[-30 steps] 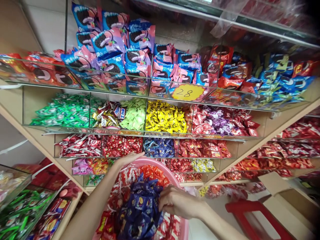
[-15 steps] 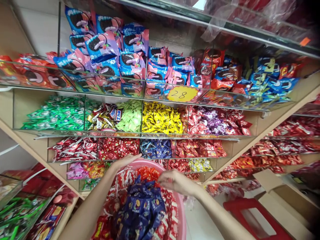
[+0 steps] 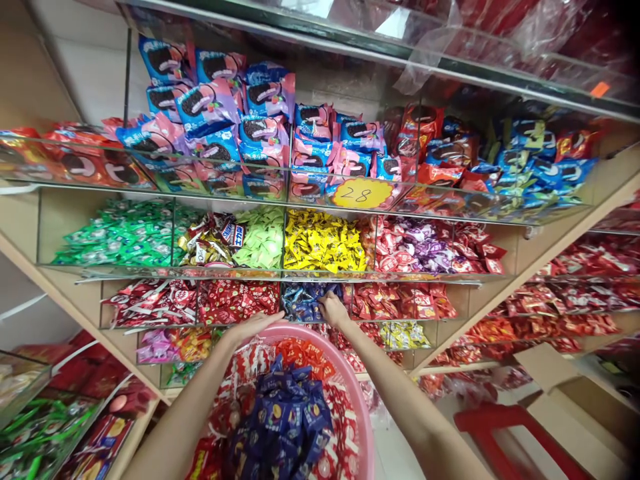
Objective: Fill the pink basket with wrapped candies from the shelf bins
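Note:
A pink plastic basin [image 3: 364, 407] below me holds a mound of dark blue candy packets [image 3: 285, 407] among red and white wrapped candies [image 3: 339, 427]. My left hand [image 3: 257, 325] lies at the basin's far rim, near the shelf front, fingers stretched out flat. Beyond the rim, my right hand [image 3: 334, 310] reaches to the shelf compartment of dark blue candies [image 3: 300, 297]. Its fingers are curled closed against these packets; whatever they pinch is hidden.
Clear shelf fronts cross the rack, with yellow candies [image 3: 325, 243], green candies [image 3: 125, 233] and blue-pink cookie packs [image 3: 207, 107] in compartments. A yellow price tag [image 3: 363, 193] hangs above. At lower right stand a cardboard box [image 3: 570, 407] and a red frame-like object [image 3: 505, 427].
My right hand has moved from above the basin up and forward to the blue candy compartment, and its fingers have curled. My left hand stays near the rim. The view shifts slightly.

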`<state>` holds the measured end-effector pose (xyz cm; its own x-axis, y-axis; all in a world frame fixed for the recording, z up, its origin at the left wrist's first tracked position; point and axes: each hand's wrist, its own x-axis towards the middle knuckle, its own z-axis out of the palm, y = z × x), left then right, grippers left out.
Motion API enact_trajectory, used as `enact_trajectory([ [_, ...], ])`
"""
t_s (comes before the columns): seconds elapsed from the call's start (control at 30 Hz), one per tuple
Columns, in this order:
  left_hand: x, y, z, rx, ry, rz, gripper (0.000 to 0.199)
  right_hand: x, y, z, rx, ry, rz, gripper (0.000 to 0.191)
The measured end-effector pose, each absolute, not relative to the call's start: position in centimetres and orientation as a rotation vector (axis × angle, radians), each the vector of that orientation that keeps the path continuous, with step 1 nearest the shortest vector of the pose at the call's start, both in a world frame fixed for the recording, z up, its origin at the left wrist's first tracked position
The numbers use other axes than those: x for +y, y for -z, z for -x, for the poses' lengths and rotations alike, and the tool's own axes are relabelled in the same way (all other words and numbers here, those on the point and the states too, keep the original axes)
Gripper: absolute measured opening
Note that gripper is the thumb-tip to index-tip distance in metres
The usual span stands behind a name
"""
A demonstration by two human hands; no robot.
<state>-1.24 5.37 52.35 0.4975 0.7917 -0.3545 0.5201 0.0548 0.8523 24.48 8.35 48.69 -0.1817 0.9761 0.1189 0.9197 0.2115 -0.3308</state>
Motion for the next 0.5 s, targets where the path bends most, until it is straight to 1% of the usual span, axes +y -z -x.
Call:
enact_trajectory([
  [0.2, 5.5, -52.3, 1.2, 1.212, -0.283, -1.642, 0.063, 8.3, -48.4, -24.9, -2.202, -0.225, 1.771, 0.021],
  [0.5, 5.8, -51.7, 1.5, 1.209, -0.3, -1.646, 0.067, 5.8, -50.5, -25.3, -2.227, -0.256, 1.518, 0.011],
])
